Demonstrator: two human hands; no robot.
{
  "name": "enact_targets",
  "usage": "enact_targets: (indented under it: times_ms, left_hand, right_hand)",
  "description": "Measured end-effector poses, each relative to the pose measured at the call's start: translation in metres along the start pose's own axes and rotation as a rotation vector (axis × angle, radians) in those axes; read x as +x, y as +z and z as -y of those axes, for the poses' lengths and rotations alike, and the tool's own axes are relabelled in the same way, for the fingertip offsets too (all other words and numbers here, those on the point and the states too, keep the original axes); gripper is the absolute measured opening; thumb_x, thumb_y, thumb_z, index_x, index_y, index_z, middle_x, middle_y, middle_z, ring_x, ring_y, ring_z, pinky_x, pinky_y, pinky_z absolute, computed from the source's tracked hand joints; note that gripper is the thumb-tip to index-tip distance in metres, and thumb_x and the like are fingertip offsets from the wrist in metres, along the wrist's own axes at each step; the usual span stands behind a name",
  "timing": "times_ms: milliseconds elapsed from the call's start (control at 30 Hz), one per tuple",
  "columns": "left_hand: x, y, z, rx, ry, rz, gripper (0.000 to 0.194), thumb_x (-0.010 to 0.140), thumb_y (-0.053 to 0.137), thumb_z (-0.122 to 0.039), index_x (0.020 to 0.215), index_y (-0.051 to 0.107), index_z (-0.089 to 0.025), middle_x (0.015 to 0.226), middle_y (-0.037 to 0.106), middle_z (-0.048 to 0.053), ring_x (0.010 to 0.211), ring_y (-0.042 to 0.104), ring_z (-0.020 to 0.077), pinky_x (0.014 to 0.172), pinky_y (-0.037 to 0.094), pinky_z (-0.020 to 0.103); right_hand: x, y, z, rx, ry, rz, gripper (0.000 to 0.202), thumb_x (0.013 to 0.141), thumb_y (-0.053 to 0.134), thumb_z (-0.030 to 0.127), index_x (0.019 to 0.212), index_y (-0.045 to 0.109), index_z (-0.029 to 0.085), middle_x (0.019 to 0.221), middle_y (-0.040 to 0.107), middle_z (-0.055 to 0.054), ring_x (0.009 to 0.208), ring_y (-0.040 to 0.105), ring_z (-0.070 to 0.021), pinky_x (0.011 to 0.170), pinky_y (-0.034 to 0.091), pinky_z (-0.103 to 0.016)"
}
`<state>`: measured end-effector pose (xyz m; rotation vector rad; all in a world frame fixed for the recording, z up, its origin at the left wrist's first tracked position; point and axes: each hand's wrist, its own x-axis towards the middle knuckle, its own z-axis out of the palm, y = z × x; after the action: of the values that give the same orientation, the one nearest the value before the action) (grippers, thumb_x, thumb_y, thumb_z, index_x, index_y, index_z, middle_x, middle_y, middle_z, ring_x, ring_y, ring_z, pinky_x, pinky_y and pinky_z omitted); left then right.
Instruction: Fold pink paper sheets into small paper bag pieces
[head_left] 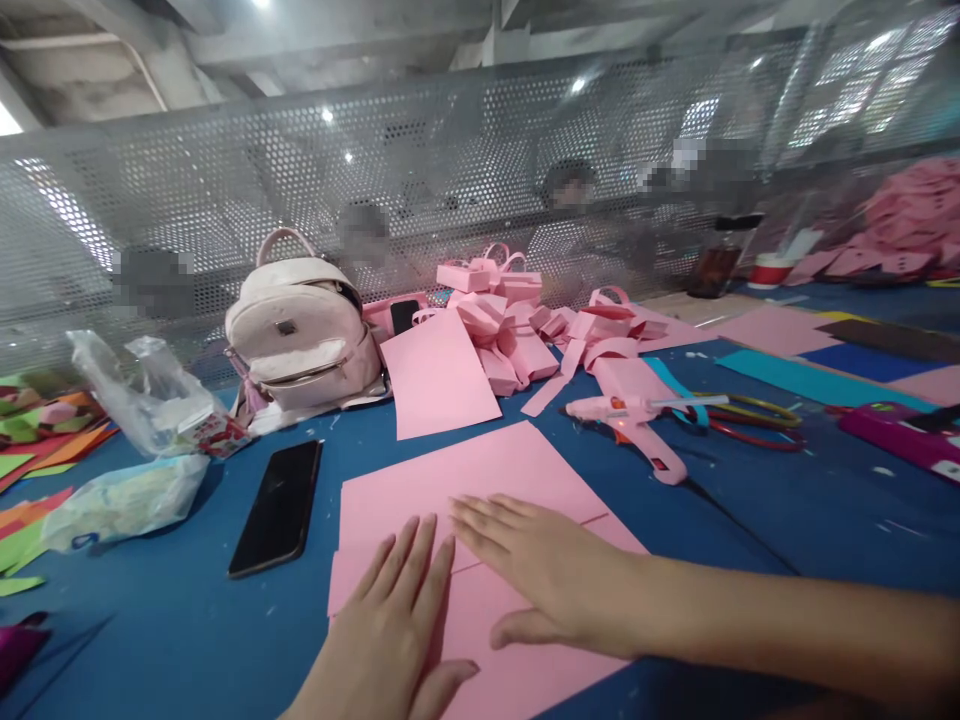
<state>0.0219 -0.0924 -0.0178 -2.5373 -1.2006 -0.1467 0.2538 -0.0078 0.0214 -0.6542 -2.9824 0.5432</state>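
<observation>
Pink paper sheets (480,460) lie overlapping on the blue table (202,630), with a seam running across them. My left hand (394,620) rests flat on the lower left part of the paper, fingers extended. To its right, my right hand (540,570) is spread on the paper near the seam, its fingertips close to those of my left hand. Neither hand holds anything. A pink glue gun (634,430) lies right of the paper, and a black phone (277,510) lies to the left. Beyond the sheets is another pink sheet (439,375).
A pale backpack (307,330) stands behind, beside a heap of folded pink paper pieces (510,320). Scissors (750,415) and a purple tool (900,435) lie right. Plastic bags (135,500) are left. A perforated metal screen (450,150) borders the table's far side.
</observation>
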Motion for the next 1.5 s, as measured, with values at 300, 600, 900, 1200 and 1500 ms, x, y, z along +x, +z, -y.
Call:
enact_targets:
  times_ms: [300, 600, 900, 1200, 1500]
  left_hand:
    - [-0.046, 0.004, 0.021, 0.208, -0.045, 0.0, 0.109, 0.089, 0.044, -0.076, 0.158, 0.007, 0.0, 0.144, 0.049, 0.025, 0.128, 0.058, 0.0356, 0.092, 0.055, 0.041]
    - [-0.073, -0.007, 0.03, 0.266, -0.03, -0.017, 0.103, 0.09, 0.04, -0.076, 0.158, 0.015, -0.002, 0.144, 0.053, 0.018, 0.126, 0.06, 0.0284, 0.095, 0.045, 0.039]
    - [-0.047, -0.026, 0.018, 0.305, 0.036, -0.047, 0.099, 0.093, 0.031, -0.076, 0.154, 0.025, 0.002, 0.136, 0.061, 0.02, 0.122, 0.064, 0.029, 0.097, 0.048, 0.039]
    - [-0.011, -0.029, -0.002, 0.332, 0.024, -0.066, 0.09, 0.087, 0.029, -0.082, 0.124, 0.07, -0.012, 0.117, 0.069, 0.027, 0.102, 0.072, 0.0359, 0.071, 0.065, 0.035]
    - [-0.05, -0.037, 0.018, 0.337, -0.019, -0.085, 0.076, 0.097, 0.032, -0.069, 0.111, 0.072, -0.006, 0.116, 0.071, 0.015, 0.095, 0.076, 0.026, 0.067, 0.067, 0.031]
  right_hand:
    - [-0.054, 0.014, -0.047, -0.095, 0.151, -0.029, 0.092, 0.092, 0.051, 0.067, 0.159, 0.015, 0.015, 0.163, 0.018, -0.017, 0.15, 0.019, -0.0346, 0.118, 0.032, -0.055]
    - [-0.093, 0.036, -0.075, -0.261, 0.14, -0.225, 0.097, 0.091, 0.053, 0.067, 0.161, 0.003, 0.022, 0.165, 0.017, -0.013, 0.147, 0.028, -0.0353, 0.117, 0.036, -0.052]
    - [-0.069, -0.002, -0.037, -0.089, 0.367, 0.047, 0.099, 0.086, 0.052, 0.075, 0.156, 0.021, 0.013, 0.162, 0.015, -0.017, 0.149, 0.018, -0.0407, 0.12, 0.022, -0.061]
    - [-0.018, 0.0, -0.003, 0.044, -0.022, 0.104, 0.081, 0.093, 0.057, 0.06, 0.157, 0.026, 0.022, 0.163, 0.018, -0.01, 0.151, 0.017, -0.0322, 0.123, 0.018, -0.055]
    - [-0.056, -0.004, -0.027, -0.103, 0.128, 0.086, 0.077, 0.093, 0.051, 0.066, 0.153, 0.035, 0.02, 0.158, 0.033, -0.011, 0.145, 0.034, -0.0352, 0.117, 0.032, -0.058]
